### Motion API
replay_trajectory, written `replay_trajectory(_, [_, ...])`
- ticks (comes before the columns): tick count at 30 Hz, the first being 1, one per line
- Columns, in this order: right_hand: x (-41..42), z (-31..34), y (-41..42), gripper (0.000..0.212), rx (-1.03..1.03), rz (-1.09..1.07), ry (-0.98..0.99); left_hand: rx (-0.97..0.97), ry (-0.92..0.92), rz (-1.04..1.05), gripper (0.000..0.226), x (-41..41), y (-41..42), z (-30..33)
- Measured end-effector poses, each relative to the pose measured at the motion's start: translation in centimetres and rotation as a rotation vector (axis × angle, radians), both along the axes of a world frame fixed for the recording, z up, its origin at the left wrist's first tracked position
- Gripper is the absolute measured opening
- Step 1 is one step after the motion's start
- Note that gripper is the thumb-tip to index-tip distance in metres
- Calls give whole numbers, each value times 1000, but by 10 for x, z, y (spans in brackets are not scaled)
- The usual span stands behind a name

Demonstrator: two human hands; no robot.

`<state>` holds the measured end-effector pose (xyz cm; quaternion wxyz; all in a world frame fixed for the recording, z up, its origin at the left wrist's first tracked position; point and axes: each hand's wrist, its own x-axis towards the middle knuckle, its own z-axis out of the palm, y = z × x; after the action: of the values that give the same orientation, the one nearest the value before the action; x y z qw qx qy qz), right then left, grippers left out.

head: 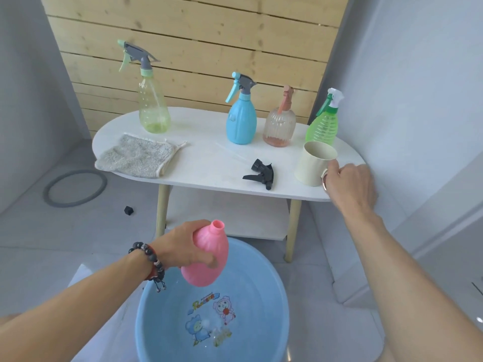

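I read the pink bottle (206, 259) as opaque plastic with a pear-shaped body and faint lengthwise ribs. Its threaded neck is open and bears no cap. It is tilted, neck up and slightly right, base down. My left hand (183, 244) grips it round the shoulder, thumb across the front, holding it in the air above the far rim of the blue basin (248, 286). The basin stands on the floor and has cartoon prints on its bottom.

My right hand (350, 184) is at the right end of the white table (209, 158), fingers curled at the handle side of the cream cup (313, 160), which stands upright near the front edge.

A black trigger head (261, 173) lies on its side near the front edge, left of the cup. A grey cloth (138, 156) lies at the left end. Four spray bottles stand along the back edge: yellow-green (153, 108), blue (240, 121), clear pinkish (279, 126) and green (322, 126).
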<state>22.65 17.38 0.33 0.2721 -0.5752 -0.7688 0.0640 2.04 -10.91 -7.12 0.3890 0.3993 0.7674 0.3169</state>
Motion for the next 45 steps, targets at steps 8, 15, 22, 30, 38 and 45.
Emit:
replay_trajectory(8, [-74, -19, -42, 71, -24, 766, -326, 52, -26, 76, 46, 2, 1, 10])
replay_trajectory(15, [-68, -46, -21, 53, 96, 880, -370, 79, -49, 124, 41, -4, -5, 14])
replay_trajectory(22, [-44, -17, -40, 17, 30, 958, -7, 86, -63, 156, 46, -9, -7, 14])
replay_trajectory(30, [-11, 39, -91, 25, -317, 964, 333, 39, -5, 185, 45, -10, -4, 8])
replay_trajectory(38, [-6, 36, -93, 13, -229, 904, 235, 31, 97, 91, 70, -6, -4, 8])
replay_trajectory(45, [-21, 24, -108, 13, -305, 1007, -2, 21, 222, -25, 64, 4, -3, 9])
